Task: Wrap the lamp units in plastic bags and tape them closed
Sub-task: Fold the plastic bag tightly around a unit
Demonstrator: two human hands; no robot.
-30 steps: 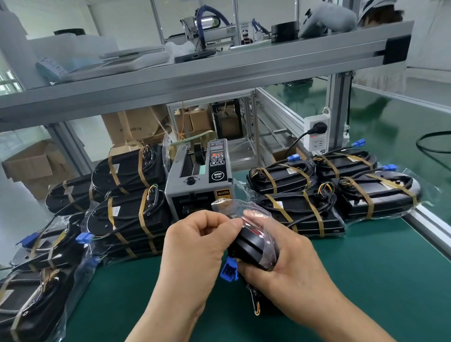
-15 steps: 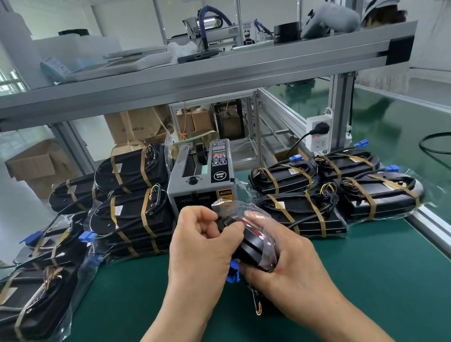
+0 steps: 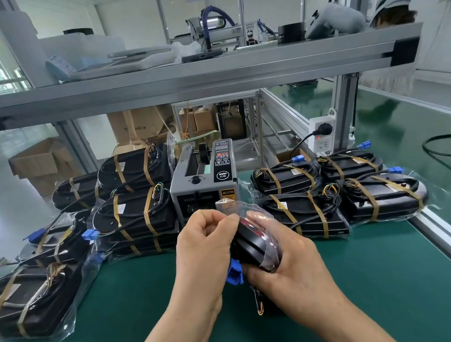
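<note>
Closest to me, my right hand (image 3: 292, 270) is curled round the lamp unit (image 3: 250, 241) over the green mat (image 3: 122, 309), and my left hand (image 3: 202, 246) pinches the plastic bag (image 3: 264, 222) at its top. Just behind sits the tape dispenser (image 3: 206, 184), with taped-up bagged units (image 3: 137, 217) piled either side.

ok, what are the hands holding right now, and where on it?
A bagged lamp unit. Right hand cups its lower end; left hand pinches the plastic bag at its upper edge.
</note>
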